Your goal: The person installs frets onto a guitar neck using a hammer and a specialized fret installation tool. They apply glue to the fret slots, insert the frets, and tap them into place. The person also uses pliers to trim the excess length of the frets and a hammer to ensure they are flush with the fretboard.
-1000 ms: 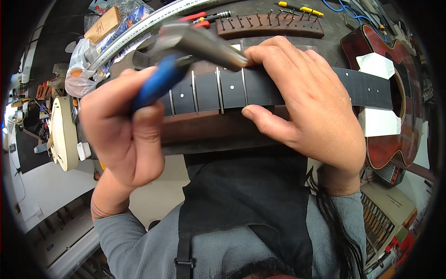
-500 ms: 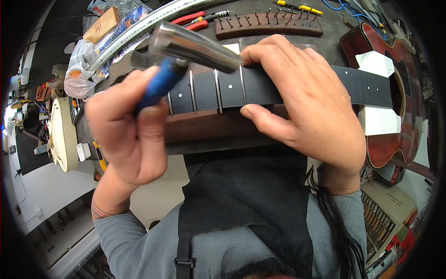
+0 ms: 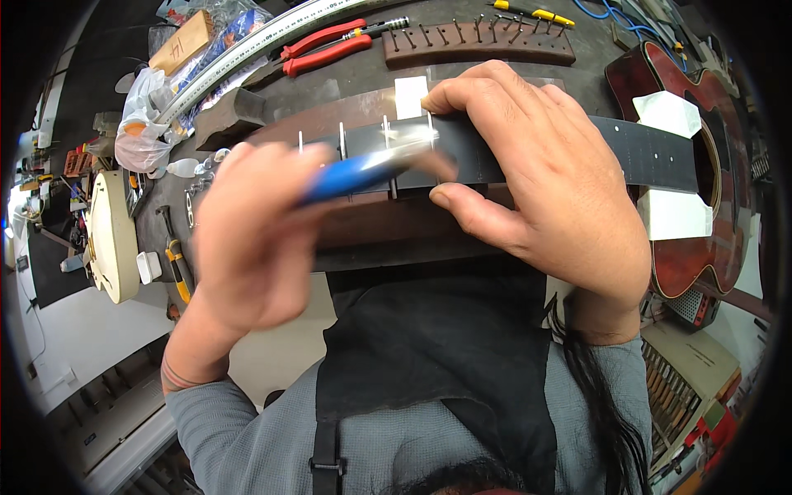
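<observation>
My left hand (image 3: 256, 231), smeared by motion, is closed round the blue handle of a hammer (image 3: 351, 177). The hammer's shiny metal head is blurred over the dark fretboard (image 3: 643, 155) of a guitar neck. Several metal frets cross the board on its left part, partly behind the hammer. My right hand (image 3: 553, 177) lies across the neck and grips it, thumb on the near edge and forefinger at the far edge. Both fingertips are beside the ends of the rightmost visible fret (image 3: 430, 122). To the right, the neck meets a red guitar body (image 3: 681, 262).
Behind the neck lie red-handled pliers (image 3: 330, 55), a brown block with upright pins (image 3: 478, 45) and a long metal ruler (image 3: 247, 62). White paper pieces (image 3: 676, 214) are on the guitar body. A cream guitar body (image 3: 111, 239) and a yellow-black tool (image 3: 177, 268) are at the left.
The hammer has swung down and to the right, from above the neck to over the frets. My left hand has moved rightward with it, uncovering the pliers. My right hand is almost unmoved.
</observation>
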{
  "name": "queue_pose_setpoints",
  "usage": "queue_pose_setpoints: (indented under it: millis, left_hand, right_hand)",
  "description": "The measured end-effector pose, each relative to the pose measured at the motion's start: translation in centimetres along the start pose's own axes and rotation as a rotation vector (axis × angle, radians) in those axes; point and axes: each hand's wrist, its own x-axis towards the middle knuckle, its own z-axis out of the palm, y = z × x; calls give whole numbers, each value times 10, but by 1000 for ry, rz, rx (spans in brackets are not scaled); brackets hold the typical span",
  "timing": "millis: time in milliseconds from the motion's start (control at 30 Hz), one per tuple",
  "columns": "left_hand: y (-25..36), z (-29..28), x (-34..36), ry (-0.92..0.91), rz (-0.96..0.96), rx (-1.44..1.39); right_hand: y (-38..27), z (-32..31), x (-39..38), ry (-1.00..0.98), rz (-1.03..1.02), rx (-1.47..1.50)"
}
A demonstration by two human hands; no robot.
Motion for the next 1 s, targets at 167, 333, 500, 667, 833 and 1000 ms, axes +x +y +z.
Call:
queue_pose_setpoints:
  millis: [167,333,500,667,833,1000]
  left_hand:
    - [1,3,2,-104,-39,137]
    - [9,2,8,-146,-114,202]
    - [8,-8,10,-150,-97,204]
    - [-6,-4,-10,100,-17,-110]
    - [-6,-9,-2,-8,-14,38]
    - [11,-13,15,-397,-54,331]
  right_hand:
    - [-1,-2,-1,-7,12,-17]
    - [4,-3,-3,5,-25,26]
    - [4,-5,-3,-18,-19,43]
    - [2,-5,-2,-26,-29,48]
    - [2,-6,-3,-32,-17,36]
    - [2,-5,-3,-35,-15,45]
